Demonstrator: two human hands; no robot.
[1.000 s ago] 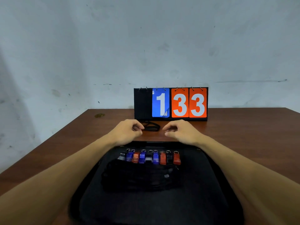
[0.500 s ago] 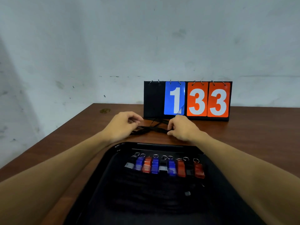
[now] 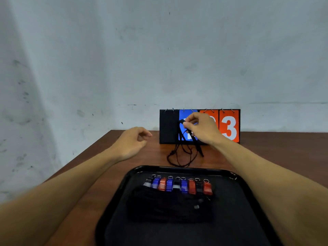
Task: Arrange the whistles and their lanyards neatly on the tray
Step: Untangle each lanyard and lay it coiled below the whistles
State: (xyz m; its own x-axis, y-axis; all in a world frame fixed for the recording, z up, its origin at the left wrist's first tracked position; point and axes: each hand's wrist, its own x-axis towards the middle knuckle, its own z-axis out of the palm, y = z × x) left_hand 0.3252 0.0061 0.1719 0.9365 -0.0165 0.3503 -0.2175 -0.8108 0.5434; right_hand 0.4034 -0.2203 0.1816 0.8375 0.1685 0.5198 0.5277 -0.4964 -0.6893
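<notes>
Right hand (image 3: pixel 204 128) raised beyond tray (image 3: pixel 177 168), fingers (image 3: pixel 188 121) pinching black lanyard (image 3: pixel 182 153), loops trailing onto table (image 3: pixel 266 148). Left hand (image 3: pixel 131 142) beyond tray's far left corner, loosely curled, empty. Whistles (image 3: pixel 179 185), red, blue, black, rowed at tray's far end.

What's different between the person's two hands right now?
The right hand pinches a black lanyard; the left hand holds nothing, fingers loosely curled. The right hand is up in front of the scoreboard; the left hand is lower, to that board's left. Both are bare and reach beyond the tray.
</notes>
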